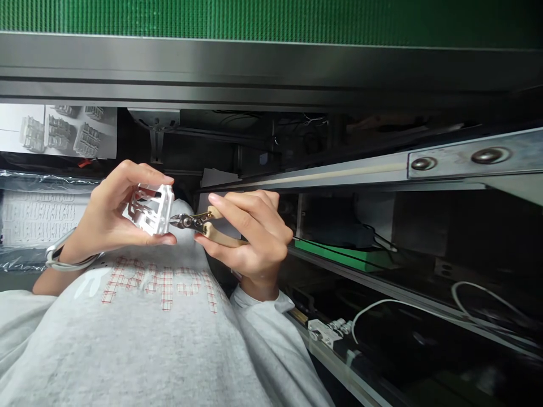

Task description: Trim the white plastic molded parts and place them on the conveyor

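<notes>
Between the thumb and fingers of my left hand [112,206] is a white plastic frame-like part [153,209] with open slots, held on edge in front of my chest. My right hand [254,226] is closed around the beige handles of a small pair of cutting pliers [220,234]. The metal jaws of the pliers point left and meet the right side of the plastic part, close to its lower middle. Whether the jaws are biting on anything there is too small to tell.
Similar plastic parts [59,133] lie on a white surface at upper left. Below them sits a plastic-wrapped tray [38,220] of flat white pieces. A metal rail [339,169] runs across the right, and a metal edge [254,70] borders a green ribbed mat [254,20] above.
</notes>
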Tool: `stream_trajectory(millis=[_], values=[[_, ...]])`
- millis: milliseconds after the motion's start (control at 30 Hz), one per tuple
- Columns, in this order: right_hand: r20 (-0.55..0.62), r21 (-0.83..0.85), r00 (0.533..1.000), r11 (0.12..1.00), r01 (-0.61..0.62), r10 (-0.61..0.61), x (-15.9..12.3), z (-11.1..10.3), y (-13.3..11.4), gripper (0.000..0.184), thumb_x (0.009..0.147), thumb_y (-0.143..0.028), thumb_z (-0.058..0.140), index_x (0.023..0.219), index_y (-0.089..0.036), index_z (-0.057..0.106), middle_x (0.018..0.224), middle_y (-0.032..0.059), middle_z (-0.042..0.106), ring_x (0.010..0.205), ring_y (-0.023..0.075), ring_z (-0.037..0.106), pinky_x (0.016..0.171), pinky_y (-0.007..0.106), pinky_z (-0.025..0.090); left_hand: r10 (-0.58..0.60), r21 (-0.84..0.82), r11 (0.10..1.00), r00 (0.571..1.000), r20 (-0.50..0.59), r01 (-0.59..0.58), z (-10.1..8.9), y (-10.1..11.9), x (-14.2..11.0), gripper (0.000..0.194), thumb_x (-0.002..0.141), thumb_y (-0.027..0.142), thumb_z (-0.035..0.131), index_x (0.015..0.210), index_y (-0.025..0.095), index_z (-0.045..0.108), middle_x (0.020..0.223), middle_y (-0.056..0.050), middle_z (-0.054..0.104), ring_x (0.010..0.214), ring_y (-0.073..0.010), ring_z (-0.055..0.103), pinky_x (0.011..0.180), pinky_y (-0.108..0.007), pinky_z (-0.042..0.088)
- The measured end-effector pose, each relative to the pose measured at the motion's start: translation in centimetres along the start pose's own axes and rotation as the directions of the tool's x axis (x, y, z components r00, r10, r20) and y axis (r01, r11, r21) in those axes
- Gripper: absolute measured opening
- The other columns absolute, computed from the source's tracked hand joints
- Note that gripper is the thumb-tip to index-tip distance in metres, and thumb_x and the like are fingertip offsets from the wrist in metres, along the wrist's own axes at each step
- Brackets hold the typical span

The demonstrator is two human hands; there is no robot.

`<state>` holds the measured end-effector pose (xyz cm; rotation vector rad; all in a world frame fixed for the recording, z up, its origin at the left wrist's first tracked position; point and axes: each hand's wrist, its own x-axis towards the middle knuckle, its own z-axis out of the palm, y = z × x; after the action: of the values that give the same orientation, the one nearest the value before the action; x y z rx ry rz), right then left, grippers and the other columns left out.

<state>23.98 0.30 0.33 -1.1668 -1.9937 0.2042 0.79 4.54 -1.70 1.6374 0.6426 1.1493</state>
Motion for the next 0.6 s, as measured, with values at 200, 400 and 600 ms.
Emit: stream_trajectory(millis=[200,400,600], values=[[0.006,-0.026,1.000,1.000,0.014,-0.014,0.02,-0.11,-0.01,0.032,0.091,-0.040,0.075,0.115,-0.019,0.071,0.093,0.0033,0.075,0.079,0.0177,0.068,0.082,0.038,0.051,0.008,0.087,0.996,1.000,0.000,-0.008,-0.33,0.28,-0.08,0.062,0.070,0.032,0.095,0.121,0.020,0.062,0.099,-0.003,0.067,0.088,-0.0154,0.065,0.066,-0.025,0.053],[0.026,-0.058,1.000,0.998,0.009,-0.007,-0.02,-0.21,-0.09,0.032,0.091,-0.042,0.074,0.115,-0.021,0.071,0.092,0.0014,0.073,0.078,0.0164,0.067,0.083,0.037,0.049,-0.014,0.136,0.991,1.000,-0.002,0.014,-0.60,0.55,-0.22,0.063,0.069,0.029,0.096,0.122,0.021,0.062,0.097,-0.002,0.068,0.086,-0.0147,0.065,0.063,-0.023,0.051],[0.043,-0.079,0.999,0.997,0.022,-0.019,0.28,-0.46,-0.23,0.034,0.089,-0.041,0.077,0.115,-0.021,0.072,0.091,0.0010,0.072,0.076,0.0165,0.066,0.081,0.037,0.048,-0.054,0.154,0.987,0.999,-0.008,0.054,-0.99,0.48,-0.67,0.063,0.071,0.029,0.095,0.126,0.025,0.064,0.104,-0.003,0.069,0.088,-0.0165,0.065,0.066,-0.027,0.053]])
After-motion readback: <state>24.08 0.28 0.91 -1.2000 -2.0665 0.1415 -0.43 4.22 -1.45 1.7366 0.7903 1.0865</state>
